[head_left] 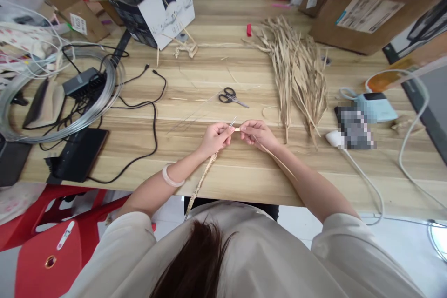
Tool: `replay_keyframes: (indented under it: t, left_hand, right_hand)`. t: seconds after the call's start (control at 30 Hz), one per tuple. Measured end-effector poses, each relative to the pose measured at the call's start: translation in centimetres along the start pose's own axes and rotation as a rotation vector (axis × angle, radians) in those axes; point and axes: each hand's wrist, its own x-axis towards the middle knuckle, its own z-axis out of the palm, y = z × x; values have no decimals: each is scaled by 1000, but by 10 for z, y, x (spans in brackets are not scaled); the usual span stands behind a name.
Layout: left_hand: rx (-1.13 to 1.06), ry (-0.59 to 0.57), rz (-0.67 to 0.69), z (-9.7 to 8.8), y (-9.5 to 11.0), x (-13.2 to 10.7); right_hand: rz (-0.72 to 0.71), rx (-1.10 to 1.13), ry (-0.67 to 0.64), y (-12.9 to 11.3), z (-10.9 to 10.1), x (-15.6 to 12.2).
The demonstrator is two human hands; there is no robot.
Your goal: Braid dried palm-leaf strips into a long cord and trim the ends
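Note:
My left hand (217, 138) is closed in a pinch on a straw-wrapped wire (201, 179). Its wrapped length hangs down past the table edge toward my lap, while thin bare ends stick out above the thumb. My right hand (259, 134) pinches a pale dried-leaf strip (237, 129), which spans the small gap between both hands. The strip's loose tail runs down along my right forearm. Just beyond my hands lie black-handled scissors (228, 96), blades pointing right. To their right rests a bundle of dried leaves (284, 65).
A coil of silvery wire (117, 77), black cables (155, 121) and a black flat device (82, 153) occupy the left. Boxes stand behind, including a white printed box (171, 9) and a large cardboard box (370, 9). A light-blue device (375, 107) with a white cable sits right.

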Motion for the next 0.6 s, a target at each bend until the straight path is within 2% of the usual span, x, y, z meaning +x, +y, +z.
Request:
replay_keyframes:
  t: [0.1, 0.17, 0.27, 0.37, 0.43, 0.5, 0.6]
  left_hand:
    - [-5, 21, 16, -7, -2, 5]
    - [-16, 33, 34, -11, -2, 8]
    - [-20, 43, 23, -14, -2, 11]
    - [-15, 49, 27, -15, -1, 11]
    - [-12, 62, 30, -14, -1, 11]
    - [-3, 75, 30, -13, -1, 10]
    - [22, 87, 26, -13, 0, 7]
  right_hand:
    - [-28, 17, -9, 0, 0, -2]
    - [-101, -61, 20, -4, -1, -5]
    - [-263, -293, 192, -18, -5, -13]
    - [-436, -406, 389, -33, -10, -39]
    - [-506, -462, 520, -32, -11, -75]
    - [-460, -595, 670, -17, -5, -130]
    - [-196, -811, 826, 29, 26, -243]
